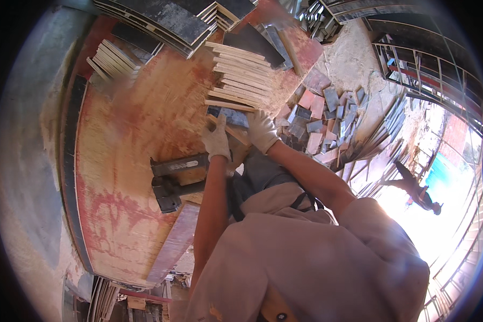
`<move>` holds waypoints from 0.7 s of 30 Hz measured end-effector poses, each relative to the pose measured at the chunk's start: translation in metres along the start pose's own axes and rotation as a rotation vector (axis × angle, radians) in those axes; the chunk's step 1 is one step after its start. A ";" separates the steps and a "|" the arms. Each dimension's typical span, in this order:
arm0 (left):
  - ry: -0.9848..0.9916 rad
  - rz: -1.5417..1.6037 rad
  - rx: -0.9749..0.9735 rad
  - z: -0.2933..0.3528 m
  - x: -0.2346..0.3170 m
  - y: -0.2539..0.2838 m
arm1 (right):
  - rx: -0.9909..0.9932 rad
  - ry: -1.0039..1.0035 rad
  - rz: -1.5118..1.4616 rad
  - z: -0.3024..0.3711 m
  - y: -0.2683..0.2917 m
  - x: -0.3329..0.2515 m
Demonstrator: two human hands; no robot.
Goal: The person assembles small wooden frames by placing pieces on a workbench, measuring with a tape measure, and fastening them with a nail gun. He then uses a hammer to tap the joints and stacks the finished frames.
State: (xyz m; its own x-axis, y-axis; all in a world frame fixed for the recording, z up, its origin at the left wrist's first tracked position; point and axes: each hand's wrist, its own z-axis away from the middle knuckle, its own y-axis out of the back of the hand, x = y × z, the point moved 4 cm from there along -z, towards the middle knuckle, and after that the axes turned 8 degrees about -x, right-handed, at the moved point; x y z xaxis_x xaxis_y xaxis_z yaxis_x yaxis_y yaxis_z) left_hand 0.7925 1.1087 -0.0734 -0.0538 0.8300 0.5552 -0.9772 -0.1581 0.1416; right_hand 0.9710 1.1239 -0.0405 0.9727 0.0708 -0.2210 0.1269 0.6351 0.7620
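My left hand (pixel 216 140), in a white work glove, grips the left side of a small dark-faced board (pixel 229 116) with its thumb and fingers. My right hand (pixel 262 131), gloved the same way, closes on the board's right end. A pale wooden strip (pixel 237 135) runs slantwise between the hands, along the board's near side; whether it is fixed to the board I cannot tell. Just beyond the hands lies a row of pale wooden strips (pixel 241 78). A black nail gun (pixel 178 180) rests on the worktable left of my left forearm.
The stained plywood worktable (pixel 123 214) spreads leftward. Stacked dark panels (pixel 172 21) occupy its far edge, and a bundle of strips (pixel 112 59) sits far left. Board offcuts (pixel 316 115) are heaped on the right. Another person (pixel 416 189) is in the bright area at far right.
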 end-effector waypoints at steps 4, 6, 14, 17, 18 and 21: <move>-0.055 0.324 -0.047 0.008 0.006 0.018 | -0.126 0.033 -0.510 0.010 0.030 -0.014; -0.071 0.448 -0.103 0.019 0.022 0.024 | -0.292 0.231 -0.680 0.026 0.047 -0.027; 0.125 -0.185 0.341 -0.020 0.143 0.132 | -0.004 0.091 -0.843 0.007 0.083 -0.043; -0.036 -0.029 0.356 -0.080 0.182 0.210 | 0.305 0.135 -0.396 0.001 0.099 -0.017; -0.037 -0.115 0.426 -0.093 0.204 0.240 | 0.355 0.159 -0.280 -0.001 0.093 -0.010; 0.021 -0.209 0.462 -0.126 0.232 0.273 | 0.371 0.211 -0.064 0.002 0.091 -0.015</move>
State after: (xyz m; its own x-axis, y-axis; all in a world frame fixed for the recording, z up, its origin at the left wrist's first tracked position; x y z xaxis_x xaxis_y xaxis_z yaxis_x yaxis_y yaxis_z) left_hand 0.4874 1.3257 -0.0089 0.1241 0.8790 0.4604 -0.7751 -0.2039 0.5981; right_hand 0.9682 1.1789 0.0332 0.9046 0.2202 -0.3651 0.2843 0.3268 0.9013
